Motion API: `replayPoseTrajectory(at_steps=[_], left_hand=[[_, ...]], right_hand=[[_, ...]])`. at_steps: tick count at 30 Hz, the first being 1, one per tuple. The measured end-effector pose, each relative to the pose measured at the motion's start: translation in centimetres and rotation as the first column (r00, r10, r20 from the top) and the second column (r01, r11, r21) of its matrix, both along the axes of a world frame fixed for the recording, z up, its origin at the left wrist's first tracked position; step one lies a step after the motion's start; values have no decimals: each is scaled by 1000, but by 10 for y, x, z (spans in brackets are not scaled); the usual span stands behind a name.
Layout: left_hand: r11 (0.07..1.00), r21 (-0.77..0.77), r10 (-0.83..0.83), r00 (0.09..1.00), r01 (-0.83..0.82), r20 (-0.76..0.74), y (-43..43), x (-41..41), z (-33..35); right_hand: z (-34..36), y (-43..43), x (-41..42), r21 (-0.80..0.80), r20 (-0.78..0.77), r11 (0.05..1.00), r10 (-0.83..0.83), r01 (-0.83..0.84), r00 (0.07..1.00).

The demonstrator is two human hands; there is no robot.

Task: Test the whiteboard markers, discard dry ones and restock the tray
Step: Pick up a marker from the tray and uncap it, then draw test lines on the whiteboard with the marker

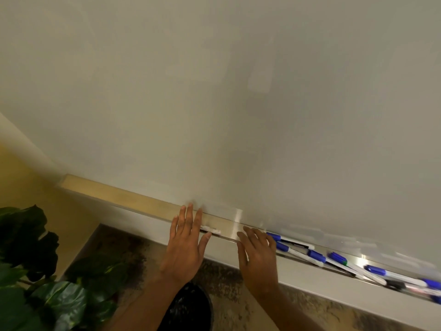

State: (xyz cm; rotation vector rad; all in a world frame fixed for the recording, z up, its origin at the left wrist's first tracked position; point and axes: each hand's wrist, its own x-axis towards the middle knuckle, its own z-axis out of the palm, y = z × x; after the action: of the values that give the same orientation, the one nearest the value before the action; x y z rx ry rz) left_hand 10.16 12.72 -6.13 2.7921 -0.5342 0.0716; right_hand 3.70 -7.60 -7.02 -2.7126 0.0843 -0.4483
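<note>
From the head view, our left hand (186, 244) lies flat, grip open, on the tray (238, 246) rim beside a blurred white object (212, 230); our right hand (257, 254), grip open and empty, nears the blue-capped markers (315, 256), which run out of frame at right.

leafy green plant (35, 271), mottled carpet (238, 295), black bin (191, 306)

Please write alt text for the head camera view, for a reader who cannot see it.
Two open bare hands, left hand and right hand, reach over a whiteboard's metal tray. Blue-capped markers lie in the tray to the right; a leafy plant stands lower left.
</note>
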Motion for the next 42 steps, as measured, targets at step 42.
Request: replayPoseTrajectory(at_steps=[42], left_hand=[[986, -101, -149, 976, 134, -159, -171, -66, -9]], right_hand=[[-18, -133, -23, -135, -162, 989, -84, 62, 983]])
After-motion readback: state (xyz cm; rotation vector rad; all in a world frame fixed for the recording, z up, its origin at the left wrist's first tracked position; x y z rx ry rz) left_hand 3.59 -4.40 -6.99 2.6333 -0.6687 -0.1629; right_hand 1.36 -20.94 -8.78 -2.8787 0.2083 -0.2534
